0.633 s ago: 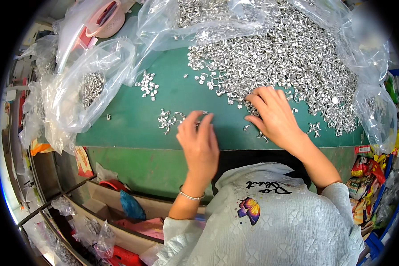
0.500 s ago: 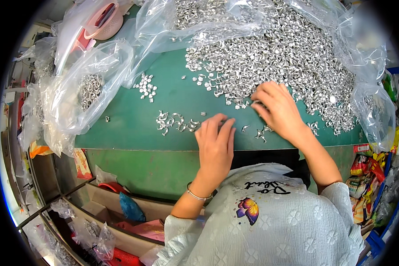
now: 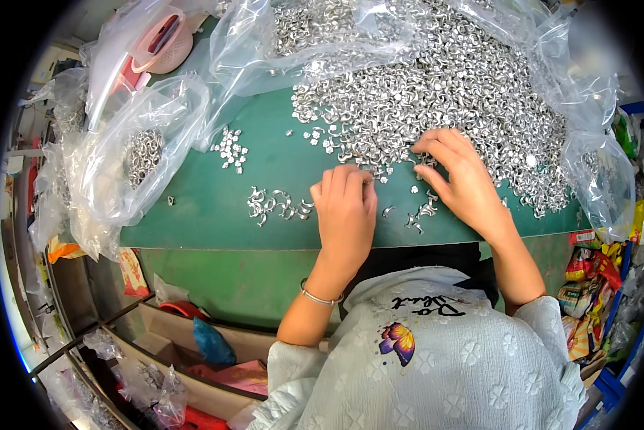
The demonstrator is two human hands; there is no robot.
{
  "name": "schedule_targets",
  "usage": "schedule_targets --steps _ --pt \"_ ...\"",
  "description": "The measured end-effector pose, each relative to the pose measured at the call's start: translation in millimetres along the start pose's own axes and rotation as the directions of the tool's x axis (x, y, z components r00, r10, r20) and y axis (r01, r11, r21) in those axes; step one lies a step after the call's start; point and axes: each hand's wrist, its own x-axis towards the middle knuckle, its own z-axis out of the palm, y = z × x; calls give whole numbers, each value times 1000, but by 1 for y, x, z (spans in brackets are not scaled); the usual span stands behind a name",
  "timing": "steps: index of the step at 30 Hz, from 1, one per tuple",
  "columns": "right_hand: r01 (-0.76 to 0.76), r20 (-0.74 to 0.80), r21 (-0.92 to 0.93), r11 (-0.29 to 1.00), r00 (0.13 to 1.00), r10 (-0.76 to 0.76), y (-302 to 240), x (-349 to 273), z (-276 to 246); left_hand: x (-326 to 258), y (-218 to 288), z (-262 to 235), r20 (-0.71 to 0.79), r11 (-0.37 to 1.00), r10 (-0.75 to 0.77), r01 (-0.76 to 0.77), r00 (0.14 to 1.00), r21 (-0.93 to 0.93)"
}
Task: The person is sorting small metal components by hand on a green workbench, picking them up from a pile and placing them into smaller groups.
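Observation:
A large heap of small silver metal pieces [image 3: 451,86] covers the far right of the green tabletop [image 3: 193,208]. My left hand [image 3: 347,211] lies palm down on the table, fingers together, fingertips at the heap's near edge. My right hand [image 3: 462,175] rests on the heap's near edge with fingers spread over loose pieces; whether it pinches any is hidden. A small row of sorted silver pieces [image 3: 275,204] lies just left of my left hand. Another small cluster of pieces [image 3: 230,149] sits further back left.
A clear plastic bag [image 3: 139,154] holding more silver pieces lies at the left. Clear plastic sheeting [image 3: 587,136] wraps the heap's right side. A pink container [image 3: 166,43] stands at the back left. Boxes and bags [image 3: 193,344] sit under the table; coloured packets [image 3: 587,276] hang at right.
My left hand has slid rightward and forward from the sorted row to the heap's edge. My right hand has shifted slightly toward the heap.

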Motion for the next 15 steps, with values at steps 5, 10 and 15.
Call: schedule_targets --steps 5,10,15 --pt "190 33 -8 982 981 -190 -18 24 15 -13 1 -11 -95 998 -28 22 995 -60" --pt "285 139 -115 952 953 -269 -5 21 29 -26 -1 -17 -59 996 -68 64 996 -69" --pt "232 57 -154 960 972 -226 8 14 9 -35 -1 -26 -30 991 -109 106 994 -80"
